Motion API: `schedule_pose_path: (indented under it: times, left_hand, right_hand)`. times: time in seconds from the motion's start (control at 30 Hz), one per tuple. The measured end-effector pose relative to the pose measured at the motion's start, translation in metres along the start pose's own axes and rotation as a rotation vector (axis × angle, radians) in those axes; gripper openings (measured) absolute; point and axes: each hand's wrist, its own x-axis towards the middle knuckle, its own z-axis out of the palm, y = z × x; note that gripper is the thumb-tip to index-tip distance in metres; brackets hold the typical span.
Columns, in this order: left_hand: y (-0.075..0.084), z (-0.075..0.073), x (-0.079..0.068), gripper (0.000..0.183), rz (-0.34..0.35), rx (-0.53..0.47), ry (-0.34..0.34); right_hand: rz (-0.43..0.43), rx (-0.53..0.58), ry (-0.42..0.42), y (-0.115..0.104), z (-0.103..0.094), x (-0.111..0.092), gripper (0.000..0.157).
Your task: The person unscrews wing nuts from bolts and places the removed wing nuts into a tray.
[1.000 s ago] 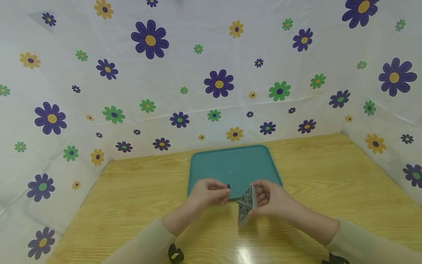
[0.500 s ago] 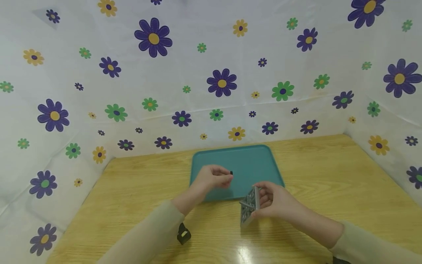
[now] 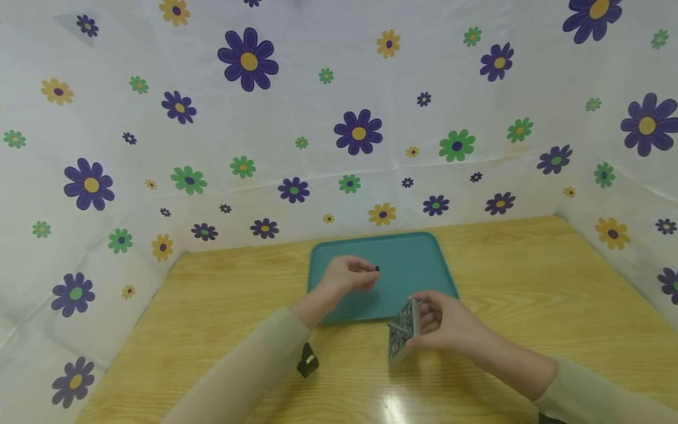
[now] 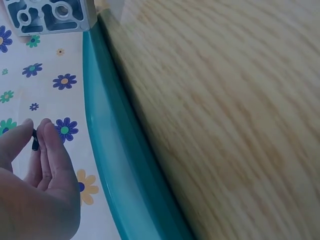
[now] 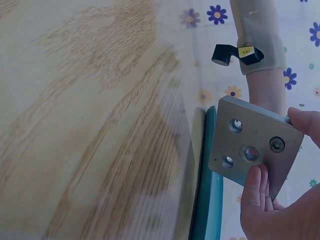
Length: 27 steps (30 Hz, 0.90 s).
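Note:
My left hand is over the teal tray, pinching a small black piece between thumb and fingertips; its kind is too small to tell. My right hand grips a square grey metal plate by its edges, tilted up on its side near the tray's front edge. The plate's ribbed face points left, and a metal bolt sticks out of it. On the flat face, in the right wrist view, a socket screw head fills one hole, while the other holes show no screw head.
The teal tray lies on the wood-grain table toward the back. A white sheet printed with flowers stands behind and at both sides. A black wrist device is strapped at the left sleeve.
My left hand has moved forward and right, away from beside the plate to over the tray, still with the black piece. The right hand and plate have barely moved.

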Motion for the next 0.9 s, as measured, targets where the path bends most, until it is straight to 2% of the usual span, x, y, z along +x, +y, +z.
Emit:
schedule_pose_path:
  times: [0.2,0.3,0.57,0.9]
  left_hand:
    - [-0.001,0.008,0.002,0.022,0.036,0.041,-0.016]
    - [-0.002,0.012,0.003,0.02,0.055,0.093,-0.029]
    - [-0.002,0.017,0.004,0.013,0.1,0.329,-0.039]
    - [-0.004,0.017,0.005,0.011,0.141,0.519,-0.035]
  right_hand:
    - [0.01,0.002,-0.003,0.001,0.0,-0.001,0.087]
    - [0.004,0.011,-0.008,0.002,-0.001,-0.001,0.087]
    - [-0.013,0.033,-0.007,0.003,-0.001,-0.002,0.085]
    - [-0.005,0.033,-0.004,0.003,0.0,-0.001,0.085]
